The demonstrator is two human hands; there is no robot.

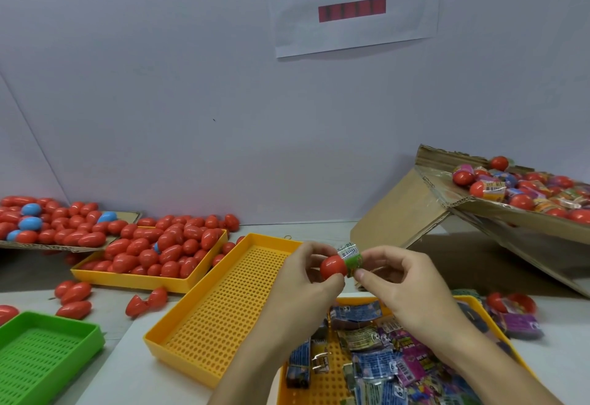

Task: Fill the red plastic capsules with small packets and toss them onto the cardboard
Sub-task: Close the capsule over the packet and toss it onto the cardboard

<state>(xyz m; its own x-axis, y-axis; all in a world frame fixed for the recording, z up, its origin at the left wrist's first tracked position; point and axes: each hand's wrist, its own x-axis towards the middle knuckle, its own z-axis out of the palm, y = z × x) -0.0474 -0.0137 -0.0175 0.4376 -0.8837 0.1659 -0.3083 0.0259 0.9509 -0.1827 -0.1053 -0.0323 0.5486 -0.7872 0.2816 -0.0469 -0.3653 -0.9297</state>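
Observation:
My left hand (pixel 306 277) pinches a red capsule half (pixel 332 266) in front of me, above the trays. A green packet (pixel 351 256) sticks out of that half, and my right hand (pixel 402 280) pinches the packet's end. Loose small packets (pixel 376 356) lie in a yellow tray (pixel 510 345) under my wrists. Many closed red capsules (pixel 159 251) fill another yellow tray (pixel 134 280) at the left. At the right a tilted cardboard (pixel 399 213) carries a heap of red capsule halves with packets (pixel 526 191).
An empty yellow perforated tray (pixel 223 302) lies in the middle. A green tray (pixel 41 347) sits at the lower left. More red and a few blue capsules (pixel 48 222) rest on flat cardboard at the far left. Loose capsules (pixel 75 299) lie on the table. A wall stands close behind.

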